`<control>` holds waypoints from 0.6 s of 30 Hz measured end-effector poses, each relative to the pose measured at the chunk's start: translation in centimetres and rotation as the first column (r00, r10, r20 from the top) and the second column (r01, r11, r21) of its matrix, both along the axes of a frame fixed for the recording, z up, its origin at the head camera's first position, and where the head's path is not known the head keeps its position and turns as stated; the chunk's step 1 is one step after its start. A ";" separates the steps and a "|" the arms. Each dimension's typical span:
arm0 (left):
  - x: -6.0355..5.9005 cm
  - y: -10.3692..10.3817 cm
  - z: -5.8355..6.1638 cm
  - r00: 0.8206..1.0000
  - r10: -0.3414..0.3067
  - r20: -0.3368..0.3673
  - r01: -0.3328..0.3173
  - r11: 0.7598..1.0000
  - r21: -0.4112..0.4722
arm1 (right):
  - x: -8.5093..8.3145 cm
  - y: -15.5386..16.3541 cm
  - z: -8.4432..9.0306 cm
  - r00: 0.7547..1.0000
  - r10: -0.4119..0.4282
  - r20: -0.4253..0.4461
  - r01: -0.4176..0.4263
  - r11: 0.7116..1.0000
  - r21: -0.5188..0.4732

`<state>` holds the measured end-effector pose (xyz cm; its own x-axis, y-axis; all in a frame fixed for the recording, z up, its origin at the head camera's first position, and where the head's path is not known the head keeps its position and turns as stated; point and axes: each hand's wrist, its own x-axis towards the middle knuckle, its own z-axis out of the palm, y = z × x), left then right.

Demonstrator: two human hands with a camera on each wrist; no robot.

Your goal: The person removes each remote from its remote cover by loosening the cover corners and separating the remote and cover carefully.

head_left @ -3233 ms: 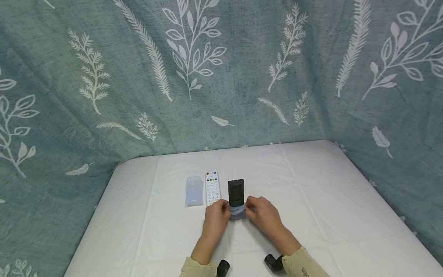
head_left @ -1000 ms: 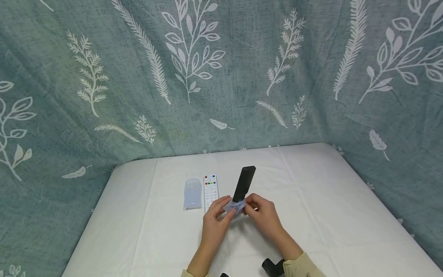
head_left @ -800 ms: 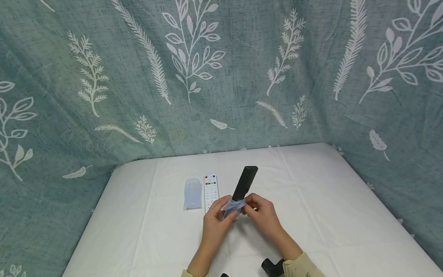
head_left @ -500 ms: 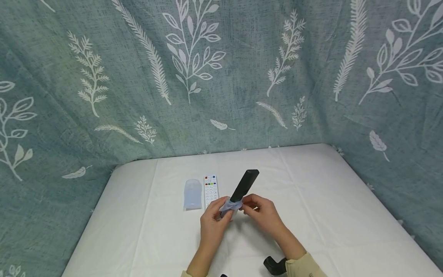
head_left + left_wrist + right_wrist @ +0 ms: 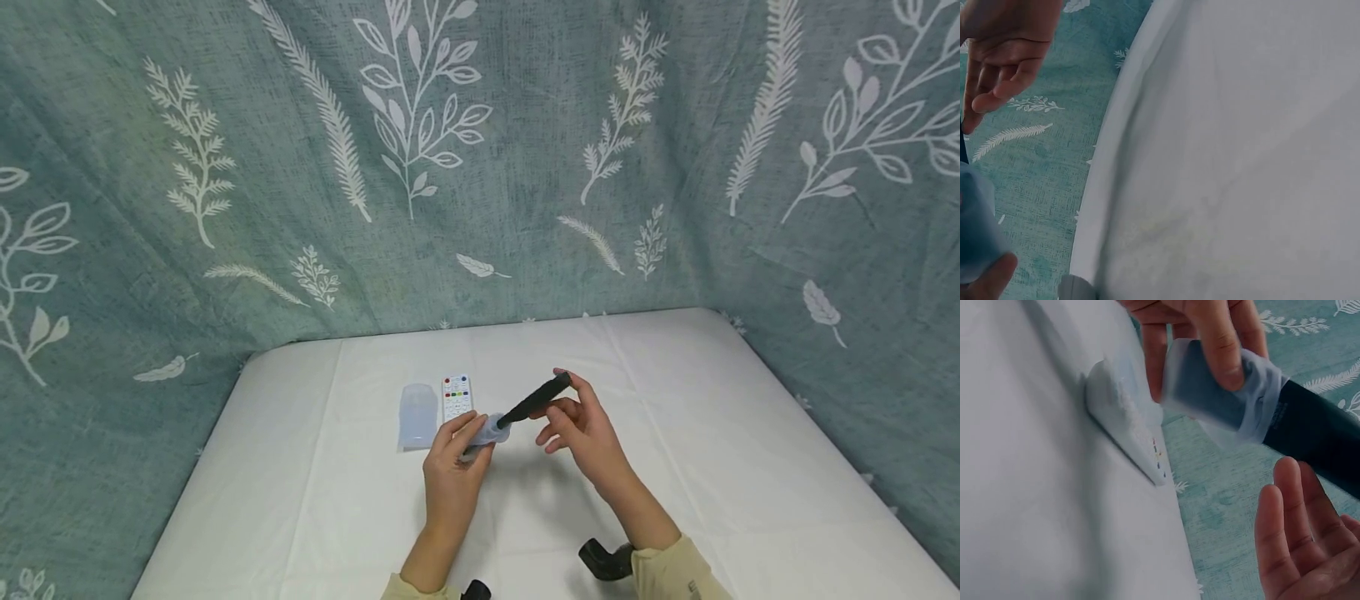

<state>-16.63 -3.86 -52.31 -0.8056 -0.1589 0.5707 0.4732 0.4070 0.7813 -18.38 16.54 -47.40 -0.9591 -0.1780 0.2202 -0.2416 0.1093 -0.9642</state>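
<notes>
A black remote control (image 5: pixel 534 402) is held tilted above the table, its lower end inside a translucent bluish sleeve (image 5: pixel 493 430). My left hand (image 5: pixel 452 471) grips the sleeved end between fingers and thumb. At the bare upper end, my right hand (image 5: pixel 592 433) holds the remote with index finger and thumb, the other fingers spread below. In the right wrist view the sleeve's mouth (image 5: pixel 1261 403) is bunched in folds around the remote's middle. Only part of the sleeve (image 5: pixel 979 219) shows in the left wrist view, at its left edge.
A white remote control (image 5: pixel 456 398) with coloured buttons lies on the white-covered table (image 5: pixel 360 525), just beyond my left hand. Left of it lies another translucent sleeve (image 5: pixel 417 417), flat. Green leaf-patterned cloth (image 5: pixel 525 167) hangs around the table's back and sides.
The remote, upright between both hands earlier, now leans far to the right. My right hand has gone from the sleeve's rim to the remote's upper end. The left hand keeps its grip.
</notes>
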 end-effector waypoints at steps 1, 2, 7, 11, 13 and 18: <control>0.0 -0.1 0.1 1.000 0.001 -0.008 -0.001 1.000 -0.015 | 0.0 0.0 0.2 1.000 -0.007 0.014 0.007 1.000 -0.007; 0.0 -0.1 0.1 1.000 0.002 -0.016 -0.003 1.000 -0.031 | 0.0 -0.1 0.4 1.000 -0.014 0.028 0.015 1.000 -0.012; -0.2 -0.3 0.3 0.995 0.037 -0.095 -0.047 0.994 -0.097 | 0.0 -0.2 0.7 0.996 -0.051 0.072 0.051 0.999 0.006; -0.4 -0.4 0.3 0.986 0.083 -0.147 -0.102 0.987 -0.125 | 0.1 -0.3 0.7 0.991 -0.083 0.102 0.081 0.997 0.019; -0.5 -0.4 0.3 0.983 0.102 -0.155 -0.122 0.984 -0.127 | 0.0 -0.4 0.6 0.989 -0.097 0.114 0.094 0.995 0.027; -0.6 -0.7 0.5 0.985 0.087 -0.147 -0.104 0.989 -0.110 | -0.1 -0.6 0.4 0.981 -0.122 0.153 0.125 0.992 -0.012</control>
<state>-17.22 -4.57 -51.79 -0.7000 -0.1567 0.6968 0.5301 0.5397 0.6540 -18.49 15.90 -46.99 -0.9960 -0.0531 0.0725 -0.0779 0.1080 -0.9911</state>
